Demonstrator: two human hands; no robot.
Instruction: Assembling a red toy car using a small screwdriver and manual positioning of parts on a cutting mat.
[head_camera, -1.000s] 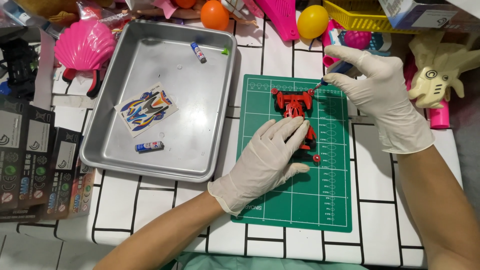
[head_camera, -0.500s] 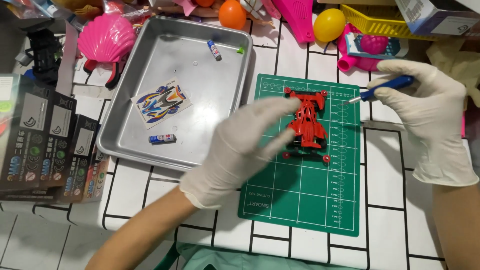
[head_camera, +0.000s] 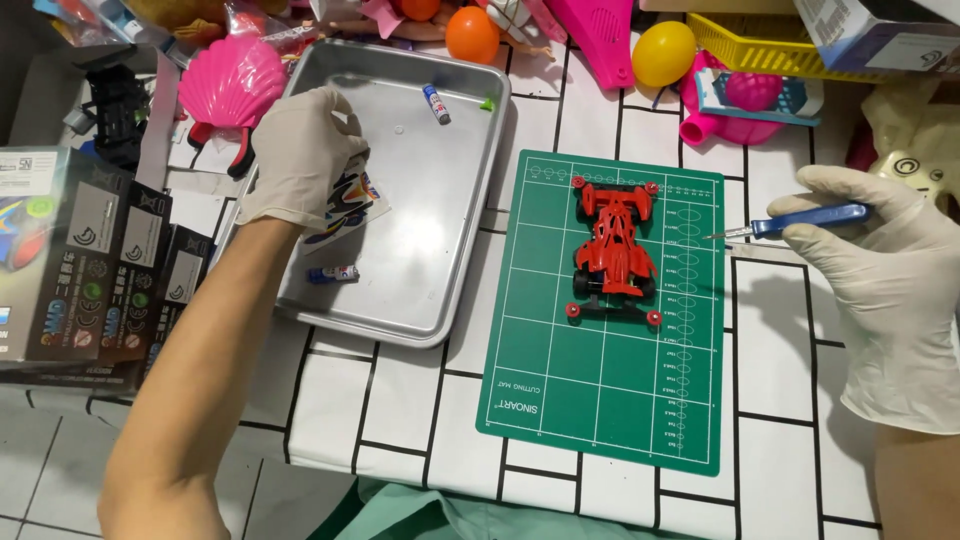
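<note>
Sitting built on green mat (head_camera: 610, 400), red toy car (head_camera: 612, 252); sticker sheet (head_camera: 345, 205) left of mat pinched by left hand (head_camera: 300, 155), stickers unapplied; screwdriver (head_camera: 800, 220) gripped by right hand (head_camera: 885, 270).

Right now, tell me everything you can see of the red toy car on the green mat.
The red toy car is a small open racer chassis of glossy plastic, with black wheels at one end and small red rollers at its corners. It sits flat on the upper part of the green cutting mat, lengthwise along it. Neither hand touches it.

White tabletop (head_camera: 400, 400) with black grid lines, grey tiled floor (head_camera: 40, 460), even light
</note>
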